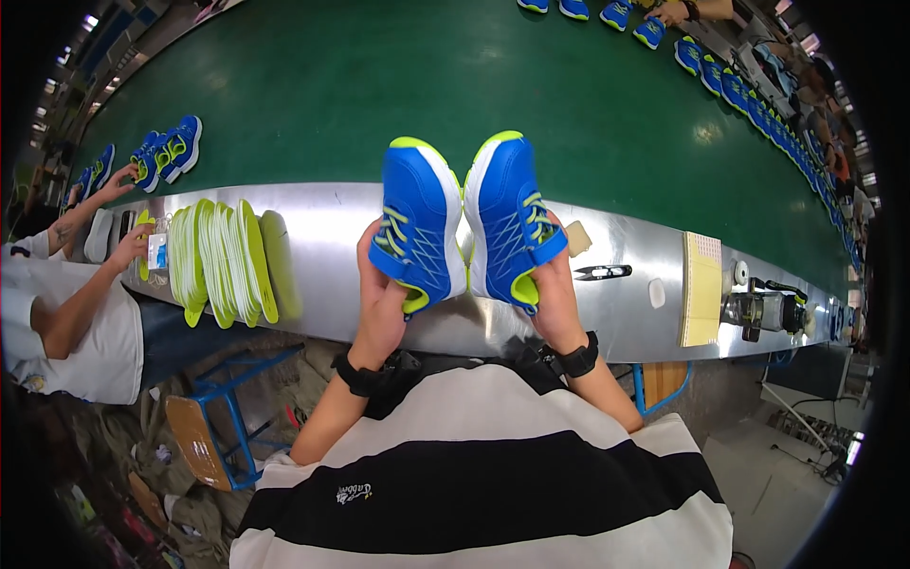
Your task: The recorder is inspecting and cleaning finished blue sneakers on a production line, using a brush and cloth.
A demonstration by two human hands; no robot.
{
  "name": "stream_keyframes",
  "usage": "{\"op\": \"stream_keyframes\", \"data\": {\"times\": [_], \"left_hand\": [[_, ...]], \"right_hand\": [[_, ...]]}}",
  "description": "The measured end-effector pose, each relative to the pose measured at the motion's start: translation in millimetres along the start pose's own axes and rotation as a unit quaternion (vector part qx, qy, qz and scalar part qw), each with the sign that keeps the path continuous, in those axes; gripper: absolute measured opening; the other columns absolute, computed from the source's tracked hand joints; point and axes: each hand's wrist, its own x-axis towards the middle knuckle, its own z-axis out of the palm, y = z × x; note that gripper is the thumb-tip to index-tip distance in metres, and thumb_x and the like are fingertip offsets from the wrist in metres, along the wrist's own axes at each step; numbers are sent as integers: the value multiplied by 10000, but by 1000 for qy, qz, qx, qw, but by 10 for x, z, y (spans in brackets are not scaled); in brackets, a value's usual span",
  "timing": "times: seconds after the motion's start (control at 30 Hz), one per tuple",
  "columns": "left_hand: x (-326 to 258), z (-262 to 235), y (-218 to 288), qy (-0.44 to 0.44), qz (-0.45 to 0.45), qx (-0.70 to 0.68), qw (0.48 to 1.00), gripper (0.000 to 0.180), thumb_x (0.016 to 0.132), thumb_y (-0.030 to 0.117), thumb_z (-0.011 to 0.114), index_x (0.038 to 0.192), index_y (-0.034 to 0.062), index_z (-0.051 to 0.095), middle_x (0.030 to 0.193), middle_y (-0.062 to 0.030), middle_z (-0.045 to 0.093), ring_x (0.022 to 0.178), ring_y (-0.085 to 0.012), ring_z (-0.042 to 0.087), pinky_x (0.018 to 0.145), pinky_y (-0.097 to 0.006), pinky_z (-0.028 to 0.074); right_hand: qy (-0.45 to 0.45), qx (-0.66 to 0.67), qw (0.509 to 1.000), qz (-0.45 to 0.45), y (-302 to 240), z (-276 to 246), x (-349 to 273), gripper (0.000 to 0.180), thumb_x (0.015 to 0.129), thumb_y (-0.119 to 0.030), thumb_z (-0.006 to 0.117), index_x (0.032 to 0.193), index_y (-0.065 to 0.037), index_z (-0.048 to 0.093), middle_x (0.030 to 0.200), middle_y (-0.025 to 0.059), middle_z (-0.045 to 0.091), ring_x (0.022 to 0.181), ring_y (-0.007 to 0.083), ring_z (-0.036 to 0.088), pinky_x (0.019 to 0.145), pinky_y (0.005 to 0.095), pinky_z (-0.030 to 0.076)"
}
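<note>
Two blue sneakers with white soles and lime-green trim and laces are held up side by side, toes pointing away from me, soles turned toward each other. My left hand (381, 308) is closed round the heel end of the left sneaker (414, 204). At the heel of the right sneaker (509, 204), my right hand (557, 294) grips in the same way, its thumb and fingers partly hidden by the shoe. Both shoes are above the metal edge of the bench, their soles nearly touching along the middle.
On the metal ledge (327, 218) stand stacks of lime-and-white insoles (223, 261) at left. Thread snips (604, 272), a yellow pad (701, 289) and a glass jar (758, 311) lie right. More sneakers line the green belt (313, 104). A co-worker's hand (128, 248) is at left.
</note>
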Motion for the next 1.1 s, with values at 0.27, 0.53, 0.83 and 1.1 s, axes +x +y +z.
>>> {"op": "stream_keyframes", "data": {"times": [0.27, 0.53, 0.83, 1.1], "left_hand": [[-23, -63, 1, -13, 266, 299, 916, 622, 741, -65, 687, 1276, 90, 411, 1320, -157, 385, 1211, -255, 437, 1005, -365, 378], [-61, -13, 187, -36, 106, 535, 837, 654, 743, 81, 754, 1325, 105, 459, 1172, -117, 473, 1044, -199, 504, 927, -333, 413], [202, -427, 112, -90, -96, 406, 905, 500, 982, 299, 536, 1389, 48, 391, 955, -90, 649, 886, -160, 601, 809, -292, 469], [183, -205, 11, -44, -264, -224, 937, 441, 1031, 419, 318, 1289, 112, 501, 1216, -67, 609, 1049, -212, 620, 864, -398, 526]], "right_hand": [[11, -361, 852, -378, 100, -156, 77, 627, 734, -1, 665, 1324, -118, 486, 1249, 169, 430, 1054, 273, 503, 918, 374, 419], [-3, -544, 802, -246, 125, -114, 29, 687, 695, -133, 742, 1328, -69, 482, 1121, 170, 478, 986, 312, 495, 852, 381, 455], [-116, -351, 925, 89, 3, -493, 290, 589, 988, -309, 511, 1469, -50, 293, 1142, 89, 552, 944, 156, 530, 822, 282, 451], [-139, 267, 928, 221, 299, -166, 276, 411, 1036, -326, 332, 1333, -67, 446, 1303, 92, 553, 1164, 226, 561, 960, 402, 474]]}}
